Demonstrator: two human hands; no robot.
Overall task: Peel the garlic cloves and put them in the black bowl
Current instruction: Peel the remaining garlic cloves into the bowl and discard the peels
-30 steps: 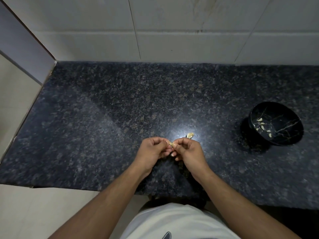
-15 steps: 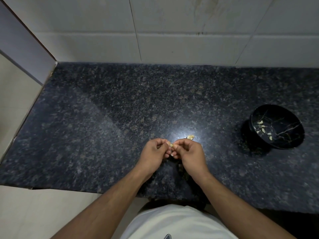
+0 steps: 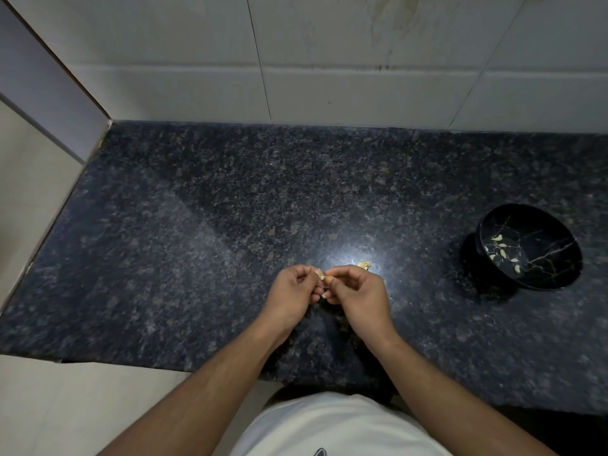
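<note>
Garlic clove (image 3: 321,275) between hands, bowl (image 3: 539,274) rightward

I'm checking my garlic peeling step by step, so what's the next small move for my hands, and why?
Probably keep pulling the skin off the garlic clove: both the left hand and right hand pinch it over the counter, and it hasn't reached the black bowl, which holds peeled cloves.

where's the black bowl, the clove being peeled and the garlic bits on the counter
black bowl (image 3: 556,261), head view, bare inner wall
garlic clove (image 3: 320,275), head view, part showing between fingertips
garlic bits (image 3: 364,265), head view, middle
</note>
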